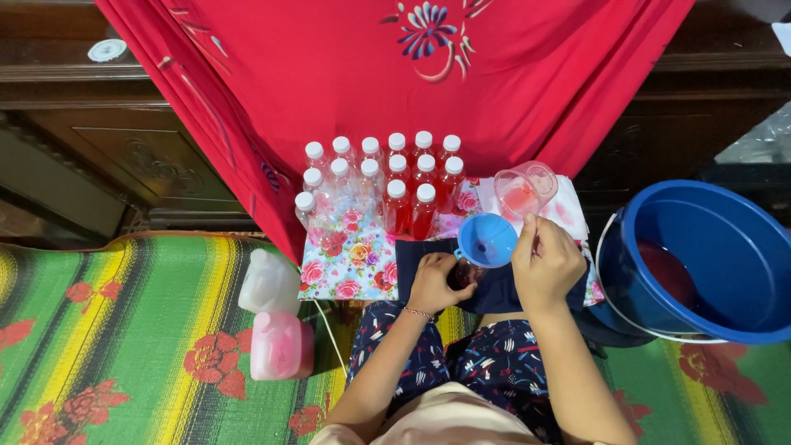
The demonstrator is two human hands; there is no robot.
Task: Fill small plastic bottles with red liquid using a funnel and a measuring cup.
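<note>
1. While the left hand (434,283) wraps its fingers round a small bottle (466,273), that bottle stands on a dark cloth (503,288), mostly hidden.
2. Blue funnel (488,240): round, sitting in the bottle's neck.
3. Right hand (545,262): fingers closed on the handle of a clear jug (524,189), tinted pink inside, tilted above the funnel.

The capped bottles (381,177) stand in rows on the cloth (350,264), behind the funnel (488,240). The funnel sits in a bottle held by the left hand (435,283); the right hand (544,264) is just right of it. The measuring jug (522,191) lies tilted behind the right hand. The bucket (725,247) stands far right. Two jerrycans (273,317) rest on the mat (124,330), left of the cloth.
</note>
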